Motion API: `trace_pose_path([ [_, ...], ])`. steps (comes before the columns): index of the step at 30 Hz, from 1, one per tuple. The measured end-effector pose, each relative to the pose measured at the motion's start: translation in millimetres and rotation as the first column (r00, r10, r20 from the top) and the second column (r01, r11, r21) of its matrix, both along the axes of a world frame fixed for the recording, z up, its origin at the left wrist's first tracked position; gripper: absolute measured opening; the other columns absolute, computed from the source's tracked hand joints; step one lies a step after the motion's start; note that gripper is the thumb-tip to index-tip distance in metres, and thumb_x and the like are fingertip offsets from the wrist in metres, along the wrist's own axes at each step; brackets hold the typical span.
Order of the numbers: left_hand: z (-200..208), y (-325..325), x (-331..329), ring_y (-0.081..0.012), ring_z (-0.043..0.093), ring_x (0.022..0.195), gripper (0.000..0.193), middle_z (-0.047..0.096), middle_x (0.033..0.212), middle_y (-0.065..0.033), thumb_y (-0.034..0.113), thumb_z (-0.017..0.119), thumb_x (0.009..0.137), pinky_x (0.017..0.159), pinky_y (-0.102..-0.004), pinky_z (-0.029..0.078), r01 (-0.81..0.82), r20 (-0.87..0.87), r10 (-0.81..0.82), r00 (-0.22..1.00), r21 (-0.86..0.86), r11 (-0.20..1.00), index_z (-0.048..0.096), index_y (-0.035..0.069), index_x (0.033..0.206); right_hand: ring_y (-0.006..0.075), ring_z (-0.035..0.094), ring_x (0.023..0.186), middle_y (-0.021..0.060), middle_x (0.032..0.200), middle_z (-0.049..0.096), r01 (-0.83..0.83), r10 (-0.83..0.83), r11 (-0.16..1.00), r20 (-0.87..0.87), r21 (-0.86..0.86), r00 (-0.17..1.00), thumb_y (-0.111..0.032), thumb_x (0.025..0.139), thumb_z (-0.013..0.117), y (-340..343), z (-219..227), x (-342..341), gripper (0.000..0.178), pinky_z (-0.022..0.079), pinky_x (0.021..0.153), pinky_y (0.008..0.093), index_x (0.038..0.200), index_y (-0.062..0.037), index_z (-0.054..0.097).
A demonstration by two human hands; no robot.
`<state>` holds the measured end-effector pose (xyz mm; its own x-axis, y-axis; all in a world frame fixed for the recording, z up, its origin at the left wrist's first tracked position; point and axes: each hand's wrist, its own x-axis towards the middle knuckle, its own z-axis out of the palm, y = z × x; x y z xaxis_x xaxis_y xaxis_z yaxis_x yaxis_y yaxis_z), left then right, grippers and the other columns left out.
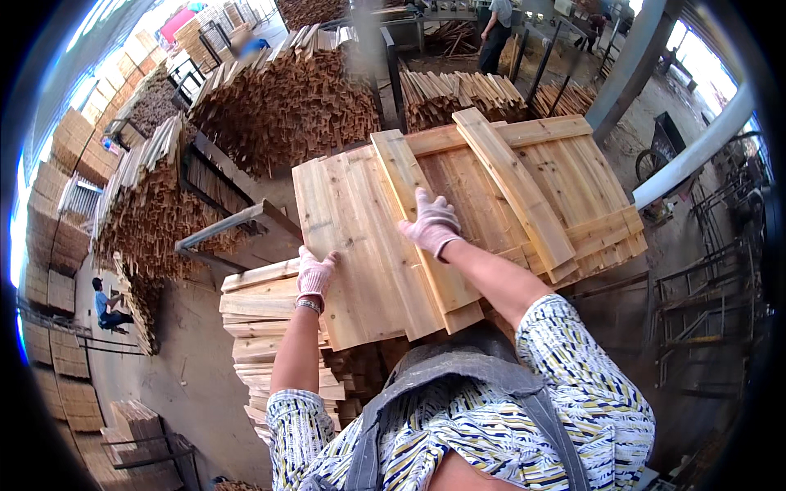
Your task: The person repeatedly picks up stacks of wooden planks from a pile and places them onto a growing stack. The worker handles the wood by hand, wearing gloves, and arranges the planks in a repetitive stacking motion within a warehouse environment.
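Wooden panel [360, 237]: pale, unfinished planks, matt, grain and knots visible. Cross battens [516, 184]: same raw sawn wood. Left hand [314, 274] and right hand [432, 225]: knitted cloth gloves, soft, worn. Stacked slats [262, 319]: rough-cut timber. Floor [196, 385]: dull, dusty concrete.

Pale tan wooden panel [458, 213] — pinkish-white gloves [432, 225] — yellow, black and white patterned sleeves [581, 385].

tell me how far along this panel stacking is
Done: one pale wooden slatted panel with cross battens already lies flat on the pile. In hand: a second pale plank panel sits tilted across it, with the gloved left hand at its near edge and the gloved right hand pressing on its batten. Left: a stack of loose pale boards sits beside it, so more seems to remain.
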<state>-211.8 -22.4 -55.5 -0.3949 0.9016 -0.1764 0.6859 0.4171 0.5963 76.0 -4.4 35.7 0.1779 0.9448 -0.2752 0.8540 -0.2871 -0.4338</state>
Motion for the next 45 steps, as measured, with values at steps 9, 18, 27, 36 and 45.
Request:
trace_pose_path([
  [9,36.7,35.8,27.3,-0.0355,0.063,0.118,0.078,0.063,0.130,-0.0246,0.030,0.081,0.081,0.097,-0.0388,0.051,0.025,0.164,-0.012,0.986,-0.075,0.997,0.044,-0.004,0.140,0.0416,0.042,0.134,0.0249,0.147,0.037,0.090,-0.109,0.990,0.171,0.112,0.979,-0.057,0.093,0.053,5.6,-45.3,89.6,0.070,0.036,0.110,0.0533,0.152,-0.0225,0.041],
  [18,-8.3,57.0,-21.4,-0.0286,0.067,0.100,0.062,0.068,0.116,-0.0187,0.020,0.079,0.085,0.083,-0.0395,0.056,0.065,0.089,-0.074,0.993,0.098,0.993,0.048,-0.002,0.134,0.0448,0.040,0.140,0.0293,0.154,0.036,-0.187,0.168,0.970,0.128,0.157,0.977,-0.060,0.083,0.067,8.4,10.1,146.9,0.092,0.033,0.116,0.0492,0.155,-0.0145,0.034],
  [27,11.5,63.4,17.9,-0.0345,0.066,0.108,0.066,0.067,0.121,-0.0244,0.025,0.080,0.082,0.092,-0.0398,0.053,0.047,-0.051,-0.045,0.998,0.051,0.998,0.051,-0.005,0.133,0.0409,0.047,0.135,0.0255,0.149,0.041,0.187,-0.176,0.982,0.239,-0.020,0.955,-0.048,0.077,0.076,-23.6,8.7,232.7,0.101,0.042,0.110,0.0490,0.159,-0.0190,0.024],
  [36,-21.9,81.9,-1.8,-0.0295,0.068,0.104,0.057,0.069,0.119,-0.0189,0.020,0.079,0.084,0.088,-0.0388,0.054,0.027,-0.029,-0.025,0.999,0.062,0.998,0.053,-0.002,0.130,0.0426,0.048,0.133,0.0274,0.141,0.047,0.168,-0.158,0.985,0.184,-0.042,0.970,-0.054,0.080,0.072,-34.3,6.2,145.5,0.101,0.042,0.110,0.0461,0.160,-0.0203,0.022],
  [45,5.6,65.0,16.5,-0.0294,0.069,0.096,0.053,0.071,0.111,-0.0193,0.018,0.078,0.084,0.083,-0.0387,0.055,0.039,0.020,-0.041,0.999,0.074,0.996,0.055,-0.003,0.127,0.0411,0.035,0.144,0.0240,0.157,0.032,0.123,-0.126,0.992,0.262,0.030,0.957,-0.055,0.093,0.056,-36.7,-37.4,246.3,0.079,0.029,0.119,0.0496,0.159,-0.0240,0.027],
])
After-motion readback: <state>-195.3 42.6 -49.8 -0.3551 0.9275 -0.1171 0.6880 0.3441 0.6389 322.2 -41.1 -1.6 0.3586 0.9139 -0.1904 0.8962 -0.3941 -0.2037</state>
